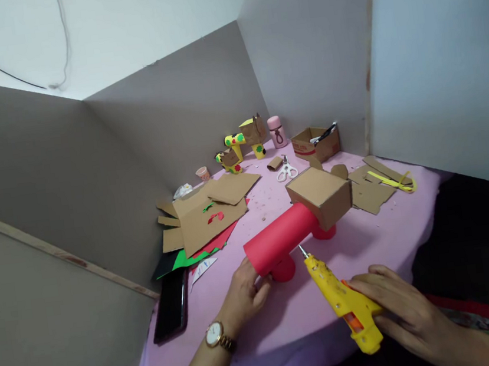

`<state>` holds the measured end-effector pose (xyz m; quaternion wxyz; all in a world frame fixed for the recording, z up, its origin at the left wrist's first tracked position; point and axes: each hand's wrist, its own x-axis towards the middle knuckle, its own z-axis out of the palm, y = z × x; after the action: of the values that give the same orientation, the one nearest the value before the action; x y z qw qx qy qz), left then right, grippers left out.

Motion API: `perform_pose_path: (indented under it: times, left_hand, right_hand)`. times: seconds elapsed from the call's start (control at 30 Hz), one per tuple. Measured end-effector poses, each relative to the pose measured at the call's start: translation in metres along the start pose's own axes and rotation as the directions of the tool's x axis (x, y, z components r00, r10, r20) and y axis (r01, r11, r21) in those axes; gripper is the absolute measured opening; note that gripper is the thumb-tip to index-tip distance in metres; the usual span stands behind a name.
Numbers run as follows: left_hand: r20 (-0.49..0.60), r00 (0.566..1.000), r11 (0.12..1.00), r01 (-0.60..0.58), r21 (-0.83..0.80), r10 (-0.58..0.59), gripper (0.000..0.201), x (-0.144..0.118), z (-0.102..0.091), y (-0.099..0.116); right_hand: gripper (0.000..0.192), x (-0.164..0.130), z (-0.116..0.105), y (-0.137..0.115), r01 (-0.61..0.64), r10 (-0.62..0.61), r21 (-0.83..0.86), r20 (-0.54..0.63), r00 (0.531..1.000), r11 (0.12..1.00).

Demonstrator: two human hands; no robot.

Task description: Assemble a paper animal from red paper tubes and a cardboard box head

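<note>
A red paper tube figure [280,237] stands on short red legs on the pink table [384,231], with a brown cardboard box head [320,195] at its far end. My left hand [243,295], with a gold watch on the wrist, grips the near end of the tube. My right hand [404,304] holds a yellow glue gun [343,300], its metal tip pointing at the underside of the tube by the legs.
Cardboard sheets over red and green paper [204,217] lie at the left, beside a black phone [171,306]. Farther back are scissors [286,170], yellow tube figures [242,143], a pink bottle [277,131], an open carton [316,142] and cardboard scraps [376,187]. Grey partition walls enclose the table.
</note>
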<state>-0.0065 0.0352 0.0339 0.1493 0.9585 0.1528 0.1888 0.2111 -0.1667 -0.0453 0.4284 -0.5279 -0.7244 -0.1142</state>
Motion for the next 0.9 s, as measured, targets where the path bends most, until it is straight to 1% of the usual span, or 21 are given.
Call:
perform_pose_path:
  times: [0.1, 0.17, 0.2, 0.27, 0.33, 0.37, 0.4, 0.43, 0.47, 0.53, 0.6, 0.7, 0.77, 0.8, 0.87, 0.9]
  left_hand:
    - [-0.004, 1.000, 1.000, -0.016, -0.001, 0.016, 0.027, 0.001, -0.001, 0.000]
    - [-0.014, 1.000, 1.000, -0.026, -0.003, 0.026, 0.030, 0.001, -0.002, 0.000]
    - [-0.018, 0.999, 1.000, -0.030, -0.005, 0.030, 0.029, 0.001, -0.002, 0.000]
    - [-0.025, 1.000, 1.000, -0.014, 0.008, 0.015, 0.026, 0.001, -0.002, -0.002]
    - [-0.018, 1.000, 1.000, 0.007, 0.025, -0.007, 0.025, 0.002, -0.003, -0.004]
    - [-0.016, 1.000, 0.999, 0.008, 0.031, -0.008, 0.025, 0.002, -0.003, -0.004]
    - [-0.015, 1.000, 0.999, 0.003, 0.032, -0.003, 0.026, 0.003, -0.003, -0.004]
    - [-0.017, 1.000, 0.999, -0.006, 0.032, 0.006, 0.027, 0.003, -0.003, -0.003]
    - [-0.020, 1.000, 0.999, -0.014, 0.030, 0.015, 0.028, 0.003, -0.003, -0.003]
    - [-0.023, 0.999, 0.999, -0.028, 0.018, 0.029, 0.030, 0.002, -0.003, -0.001]
    - [-0.028, 0.999, 0.999, -0.032, 0.002, 0.032, 0.032, 0.001, -0.003, 0.000]
    - [-0.033, 0.999, 1.000, -0.021, -0.020, 0.021, 0.034, -0.001, -0.001, 0.001]
    - [-0.035, 0.999, 0.999, -0.023, -0.037, 0.022, 0.035, -0.002, 0.000, 0.001]
    - [-0.034, 0.999, 0.998, -0.032, -0.049, 0.030, 0.035, -0.002, 0.001, 0.000]
    - [-0.039, 0.998, 0.996, -0.057, -0.076, 0.054, 0.036, -0.002, 0.002, 0.000]
    - [-0.042, 0.997, 0.994, -0.067, -0.088, 0.063, 0.036, -0.002, 0.002, 0.000]
  right_hand:
    - [0.041, 0.003, -0.002, -0.003, 0.027, -0.029, -0.038, -0.060, 0.998, 0.999]
    - [0.041, 0.003, -0.006, -0.003, 0.025, -0.034, -0.067, -0.145, 0.989, 0.997]
    - [0.042, 0.002, -0.009, -0.001, 0.003, -0.019, -0.081, -0.198, 0.980, 0.997]
    - [0.042, 0.001, -0.016, 0.009, -0.108, 0.061, -0.129, -0.324, 0.944, 0.986]
    - [0.043, 0.004, -0.027, 0.028, -0.309, 0.199, -0.193, -0.439, 0.876, 0.931]
    - [0.043, 0.006, -0.032, 0.040, -0.414, 0.272, -0.210, -0.488, 0.829, 0.886]
    - [0.043, 0.010, -0.037, 0.053, -0.516, 0.370, -0.239, -0.463, 0.805, 0.823]
    - [0.043, 0.014, -0.042, 0.068, -0.553, 0.419, -0.256, -0.431, 0.799, 0.793]
    - [0.041, 0.018, -0.044, 0.082, -0.564, 0.443, -0.272, -0.396, 0.804, 0.780]
    - [0.040, 0.025, -0.044, 0.108, -0.561, 0.476, -0.314, -0.309, 0.823, 0.766]
    - [0.042, 0.026, -0.038, 0.130, -0.536, 0.489, -0.363, -0.219, 0.844, 0.762]
    - [0.040, 0.021, -0.028, 0.150, -0.486, 0.481, -0.427, -0.128, 0.867, 0.763]
    - [0.040, 0.017, -0.027, 0.154, -0.453, 0.467, -0.457, -0.089, 0.880, 0.766]
    - [0.043, 0.016, -0.030, 0.152, -0.439, 0.460, -0.471, -0.076, 0.884, 0.765]
    - [0.051, 0.020, -0.039, 0.136, -0.425, 0.433, -0.484, -0.102, 0.896, 0.765]
    - [0.052, 0.025, -0.044, 0.123, -0.425, 0.408, -0.483, -0.147, 0.901, 0.765]
